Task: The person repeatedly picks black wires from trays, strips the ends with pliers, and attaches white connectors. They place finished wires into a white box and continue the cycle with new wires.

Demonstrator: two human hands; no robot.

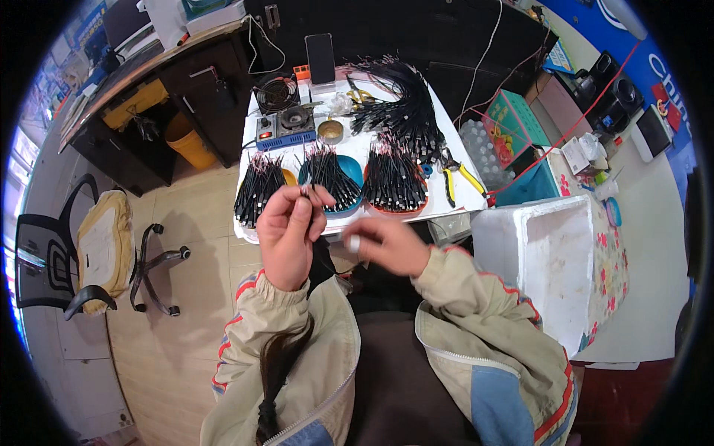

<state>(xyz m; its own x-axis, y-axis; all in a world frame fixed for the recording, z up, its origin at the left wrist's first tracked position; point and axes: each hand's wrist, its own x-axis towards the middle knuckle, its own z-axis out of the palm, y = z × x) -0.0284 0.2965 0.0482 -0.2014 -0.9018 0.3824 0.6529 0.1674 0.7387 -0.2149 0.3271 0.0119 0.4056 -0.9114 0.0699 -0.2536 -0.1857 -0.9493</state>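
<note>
Near the front edge of the white table (pixel 465 195), my left hand (pixel 286 238) is closed in a pinch, fingertips up. Between its thumb and fingers is the thin end of a black cable (pixel 315 229), whose lower part drops below the hand. My right hand (pixel 394 247) hovers to its right, apart from it, slightly blurred. Its fingers are loosely bent and apart, and nothing shows in them; one digit wears a white wrap (pixel 355 243). Just beyond the hands lie bundles of short black cables (pixel 258 189) with bare pinkish wire ends, some in a blue bowl (pixel 352 169) and an orange bowl (pixel 422 209).
Farther back are a blue soldering station (pixel 286 137), a round tin (pixel 330 132), a small fan (pixel 276 95), a phone (pixel 320 59) and a large cable heap (pixel 401 97). Yellow-handled wire strippers (pixel 449 182) lie right. A white foam box (pixel 498 238) stands right, an office chair (pixel 104 253) left.
</note>
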